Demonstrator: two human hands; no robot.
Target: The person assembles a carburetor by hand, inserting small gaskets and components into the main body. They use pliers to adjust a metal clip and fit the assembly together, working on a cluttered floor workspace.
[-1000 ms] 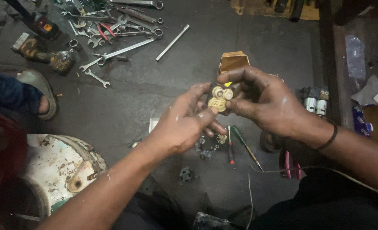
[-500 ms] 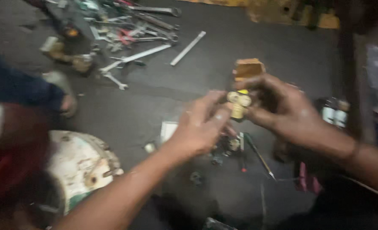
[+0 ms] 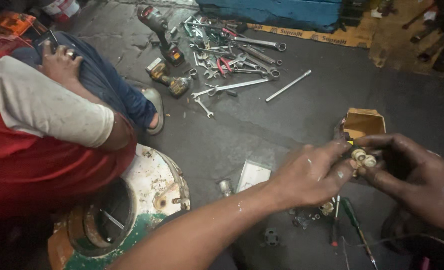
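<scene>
My left hand [image 3: 309, 175] and my right hand [image 3: 412, 175] meet over the dark floor and both pinch a cluster of small brass fittings [image 3: 362, 157] between their fingertips. Just behind the fittings stands a small open cardboard box [image 3: 364, 121]. Below my hands lie screwdrivers [image 3: 354, 220] and several small metal parts [image 3: 327, 207].
A person in a red and white shirt [image 3: 42, 125] sits at the left, a hand on a phone [image 3: 49, 40]. A round white and green machine housing [image 3: 147, 200] is beside them. Spanners, pliers [image 3: 232, 65] and a cordless drill [image 3: 159, 27] lie scattered at the back. A white card [image 3: 253, 175] lies on the floor.
The view has swung left and up, so my hands now sit at the right and the seated person fills the left. Both hands still hold the brass fittings.
</scene>
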